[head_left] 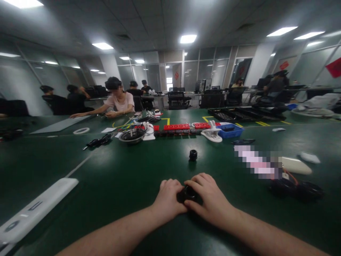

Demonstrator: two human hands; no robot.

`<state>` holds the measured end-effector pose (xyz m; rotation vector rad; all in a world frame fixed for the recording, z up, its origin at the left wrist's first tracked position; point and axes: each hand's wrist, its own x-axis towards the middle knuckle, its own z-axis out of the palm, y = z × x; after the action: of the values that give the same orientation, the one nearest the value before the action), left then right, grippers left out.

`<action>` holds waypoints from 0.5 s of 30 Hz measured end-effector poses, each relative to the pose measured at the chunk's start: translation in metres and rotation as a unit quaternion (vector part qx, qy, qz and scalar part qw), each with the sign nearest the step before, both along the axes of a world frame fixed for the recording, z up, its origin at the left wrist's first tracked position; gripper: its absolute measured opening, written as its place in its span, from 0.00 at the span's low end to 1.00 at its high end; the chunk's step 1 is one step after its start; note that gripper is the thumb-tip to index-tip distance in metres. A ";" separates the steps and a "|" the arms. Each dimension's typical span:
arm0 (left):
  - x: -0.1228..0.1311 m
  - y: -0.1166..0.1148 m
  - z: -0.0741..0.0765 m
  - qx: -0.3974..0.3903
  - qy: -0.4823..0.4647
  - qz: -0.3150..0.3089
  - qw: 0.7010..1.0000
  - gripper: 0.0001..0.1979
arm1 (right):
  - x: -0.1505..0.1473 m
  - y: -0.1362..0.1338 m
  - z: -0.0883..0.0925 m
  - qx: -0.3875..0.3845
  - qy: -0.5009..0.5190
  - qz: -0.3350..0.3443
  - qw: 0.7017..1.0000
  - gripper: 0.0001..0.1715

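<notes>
Case (39, 209), long and white, slanting across far left. Left hand (168, 197) curled against left side of black round part (190, 192), hole facing up, held low at center. Second black part (193, 155) standing straight ahead, near, apart, slightly closer to right hand (211, 197); too squat to call a long axis. Right hand gripping held part's other side, fingers and thumb around. Blue bin (231, 131) beyond, to right. Desk (128, 167) green, glossy. Office behind, person (121, 101) in pink seated across, to left.
</notes>
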<state>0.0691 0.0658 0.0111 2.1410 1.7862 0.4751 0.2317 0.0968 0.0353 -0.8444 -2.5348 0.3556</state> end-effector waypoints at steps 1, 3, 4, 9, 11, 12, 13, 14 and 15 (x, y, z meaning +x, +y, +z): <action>0.000 0.000 0.001 -0.004 -0.001 0.000 1.000 0.11 | 0.000 0.000 -0.001 -0.003 0.002 0.003 1.000 0.20; 0.001 0.000 0.003 -0.009 -0.005 -0.002 1.000 0.11 | 0.001 0.001 -0.002 -0.009 0.009 0.007 1.000 0.21; 0.001 0.000 0.003 -0.011 -0.007 -0.003 1.000 0.10 | 0.001 0.002 -0.002 -0.012 0.012 0.008 1.000 0.21; 0.004 0.001 0.002 -0.020 -0.007 -0.002 1.000 0.07 | 0.002 0.003 -0.004 -0.034 0.026 0.009 0.999 0.19; 0.005 0.002 0.002 -0.030 -0.011 0.003 0.999 0.06 | 0.001 0.004 -0.005 -0.040 0.032 0.010 0.999 0.19; 0.005 0.002 0.003 -0.038 -0.015 0.004 0.999 0.06 | 0.001 0.004 -0.006 -0.042 0.036 0.012 0.998 0.19; 0.005 0.002 0.003 -0.044 -0.020 0.001 0.999 0.06 | 0.001 0.005 -0.007 -0.043 0.039 0.013 0.998 0.19; 0.005 0.003 0.003 -0.050 -0.026 -0.005 0.998 0.06 | 0.001 0.006 -0.007 -0.044 0.041 0.016 0.998 0.19; 0.005 0.004 0.004 -0.054 -0.030 -0.011 0.998 0.06 | 0.001 0.006 -0.007 -0.046 0.043 0.018 0.998 0.20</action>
<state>0.0738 0.0695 0.0148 2.0484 1.7142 0.4233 0.2331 0.1032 0.0279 -0.8016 -2.4728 0.5129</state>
